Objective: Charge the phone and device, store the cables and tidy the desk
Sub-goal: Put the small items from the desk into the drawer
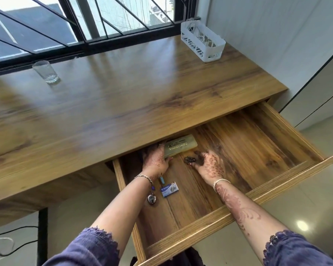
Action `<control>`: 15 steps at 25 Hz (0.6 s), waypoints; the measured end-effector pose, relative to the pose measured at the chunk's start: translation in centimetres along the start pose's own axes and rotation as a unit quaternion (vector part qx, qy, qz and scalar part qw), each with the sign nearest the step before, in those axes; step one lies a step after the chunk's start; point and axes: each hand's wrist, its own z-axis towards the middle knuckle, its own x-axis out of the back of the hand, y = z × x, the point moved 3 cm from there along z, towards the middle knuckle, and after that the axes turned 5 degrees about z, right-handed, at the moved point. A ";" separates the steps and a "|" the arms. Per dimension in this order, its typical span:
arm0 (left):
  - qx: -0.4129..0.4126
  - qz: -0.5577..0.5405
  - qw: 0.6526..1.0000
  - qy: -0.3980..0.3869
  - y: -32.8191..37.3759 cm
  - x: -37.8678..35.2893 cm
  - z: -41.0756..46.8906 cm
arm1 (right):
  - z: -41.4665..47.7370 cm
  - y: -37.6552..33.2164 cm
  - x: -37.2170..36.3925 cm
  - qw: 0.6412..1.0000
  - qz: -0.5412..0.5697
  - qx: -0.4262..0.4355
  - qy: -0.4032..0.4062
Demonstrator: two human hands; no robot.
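Drawer (pixel 288 175) pulled open. Left hand (pixel 155 159) gripping pale case (pixel 181 145) at drawer's back edge; right hand (pixel 208 166) pinching small dark clip (pixel 189 159). White basket (pixel 203 41) at desk's far right corner.

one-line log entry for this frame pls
drawer: open | left hand: on greenish case | right hand: by small dark object | white basket: cables inside, on desk
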 end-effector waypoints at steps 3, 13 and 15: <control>-0.005 -0.059 0.998 0.025 -0.3 0.6 -1.7 | -0.6 -1.2 2.2 0.995 0.064 0.023 0.080; -0.106 -0.261 0.951 0.127 -2.1 8.9 -6.2 | -0.9 -10.9 4.3 0.956 0.169 0.144 0.192; -0.094 -0.291 0.937 0.167 -3.8 11.2 -5.6 | 0.0 -14.2 3.4 0.960 0.172 0.154 0.160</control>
